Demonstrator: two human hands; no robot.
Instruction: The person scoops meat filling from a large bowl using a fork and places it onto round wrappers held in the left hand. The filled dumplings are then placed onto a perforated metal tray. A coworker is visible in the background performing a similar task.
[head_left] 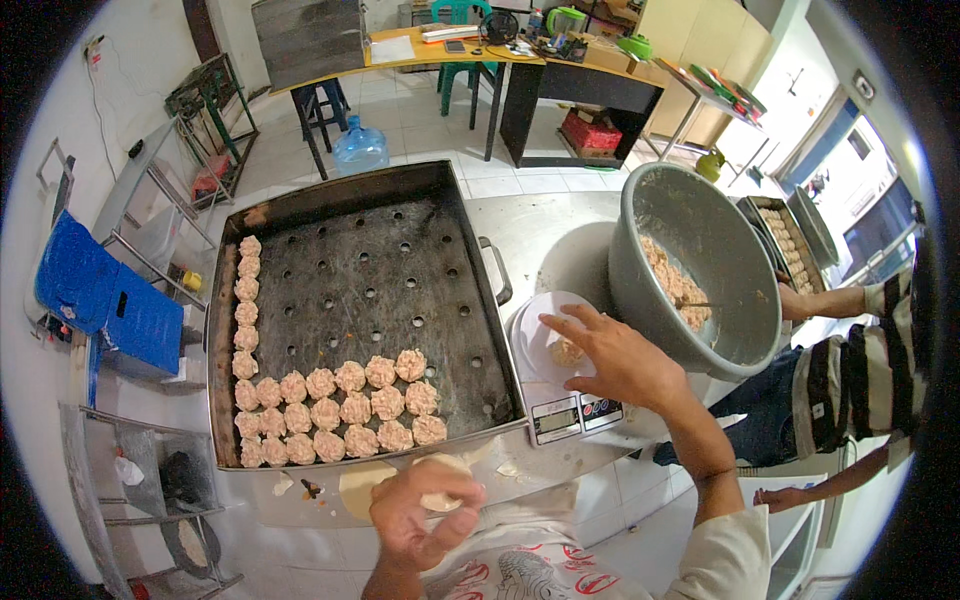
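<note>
My right hand (635,365) hovers with fingers spread over a small digital kitchen scale (555,425). Beneath its fingers a pale dumpling (566,350) sits on the scale's round white plate (535,330); whether they touch is unclear. Close to my body, my left hand (420,515) curls around a pale, round dumpling wrapper (445,485), partly hidden by the fingers. A large dark metal tray (350,260) with drilled holes lies left of the scale. Lumpy pinkish dumplings (325,412) line its left side and fill several rows along the near edge.
Right of the scale a big grey bowl (740,290) leans, holding minced filling (670,285). Another person (850,370) in a striped shirt stands at the right by a second dumpling tray (785,240). A water jug (360,147) stands beyond my tray.
</note>
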